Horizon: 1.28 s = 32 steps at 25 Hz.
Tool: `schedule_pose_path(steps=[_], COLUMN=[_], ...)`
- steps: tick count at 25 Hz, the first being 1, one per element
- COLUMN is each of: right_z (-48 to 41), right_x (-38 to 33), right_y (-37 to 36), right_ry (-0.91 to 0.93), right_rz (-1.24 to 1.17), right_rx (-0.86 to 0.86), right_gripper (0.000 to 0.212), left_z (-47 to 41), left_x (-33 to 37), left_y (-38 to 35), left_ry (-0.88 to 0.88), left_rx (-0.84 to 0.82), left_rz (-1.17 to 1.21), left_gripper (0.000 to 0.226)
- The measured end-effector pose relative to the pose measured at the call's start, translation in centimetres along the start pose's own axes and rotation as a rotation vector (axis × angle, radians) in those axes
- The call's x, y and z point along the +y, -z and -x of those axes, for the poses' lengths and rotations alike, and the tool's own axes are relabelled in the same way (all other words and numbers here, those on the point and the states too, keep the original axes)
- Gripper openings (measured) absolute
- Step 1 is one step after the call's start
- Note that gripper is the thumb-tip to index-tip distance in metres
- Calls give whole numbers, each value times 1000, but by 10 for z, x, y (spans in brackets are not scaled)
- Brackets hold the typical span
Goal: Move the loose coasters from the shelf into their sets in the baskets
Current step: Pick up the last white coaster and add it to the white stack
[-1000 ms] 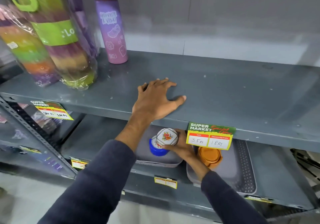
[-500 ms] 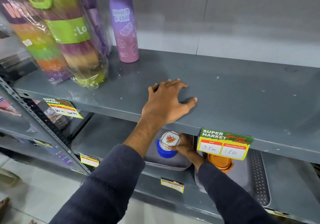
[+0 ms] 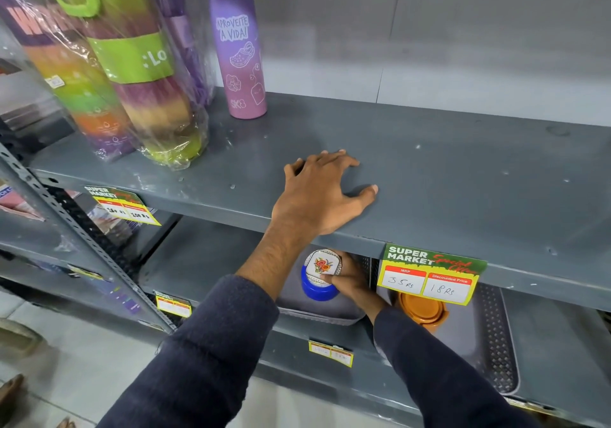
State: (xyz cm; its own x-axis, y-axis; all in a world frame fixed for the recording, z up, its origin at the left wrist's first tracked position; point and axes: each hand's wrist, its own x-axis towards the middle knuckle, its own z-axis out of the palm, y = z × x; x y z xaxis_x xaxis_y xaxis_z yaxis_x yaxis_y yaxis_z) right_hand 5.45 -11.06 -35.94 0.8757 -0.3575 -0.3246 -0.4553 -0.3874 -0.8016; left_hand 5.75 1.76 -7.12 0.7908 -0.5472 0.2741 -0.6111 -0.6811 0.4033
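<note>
My left hand [image 3: 322,193] lies flat, fingers spread, on the grey upper shelf [image 3: 463,170] near its front edge, holding nothing. Below that shelf my right hand [image 3: 347,279] grips a white floral coaster [image 3: 322,264] over a blue holder [image 3: 317,287]. The holder stands in a grey basket [image 3: 317,315] on the lower shelf. To the right, an orange coaster set [image 3: 421,310] sits in a second grey perforated basket [image 3: 496,338].
A purple bottle [image 3: 239,54] and wrapped multicoloured bottles [image 3: 139,70] stand at the back left of the upper shelf. A price tag [image 3: 429,275] hangs from the shelf edge, partly hiding the right basket. A slotted metal upright [image 3: 82,229] runs down the left.
The view has shifted a little, so everything sits further right and lower in frame. My right hand has kept its grip on the floral coaster over the blue holder. The left hand stays put.
</note>
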Motion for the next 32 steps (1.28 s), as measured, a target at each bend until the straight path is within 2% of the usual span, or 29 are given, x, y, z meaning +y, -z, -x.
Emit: schedule_pose_path(steps=[5, 9, 10, 15, 19, 21, 24, 32], right_z=[6, 8, 9, 14, 17, 17, 14, 13], right_x=[-4, 4, 6, 5, -3, -4, -7, -14], right_y=[0, -3, -4, 1, 4, 4, 3, 4], right_ry=[77, 157, 175, 167, 122, 71, 16, 12], right_rz=[6, 30, 46, 30, -20, -32, -70, -38], right_rx=[-23, -48, -48, -46, -30, -11, 36, 5], right_gripper=[76, 114, 117, 104, 75, 67, 65, 63], left_z=[0, 0, 0, 0, 0, 0, 1, 1], left_x=[0, 1, 1, 2, 1, 1, 1, 1], left_y=[1, 1, 1, 2, 2, 1, 2, 2], left_ry=[-2, -1, 0, 10, 9, 4, 5, -1], left_rx=[-7, -15, -15, -25, -23, -26, -24, -21], left_rz=[-3, -6, -5, 0, 3, 0, 3, -6], left_gripper=[62, 62, 62, 61, 61, 61, 60, 61])
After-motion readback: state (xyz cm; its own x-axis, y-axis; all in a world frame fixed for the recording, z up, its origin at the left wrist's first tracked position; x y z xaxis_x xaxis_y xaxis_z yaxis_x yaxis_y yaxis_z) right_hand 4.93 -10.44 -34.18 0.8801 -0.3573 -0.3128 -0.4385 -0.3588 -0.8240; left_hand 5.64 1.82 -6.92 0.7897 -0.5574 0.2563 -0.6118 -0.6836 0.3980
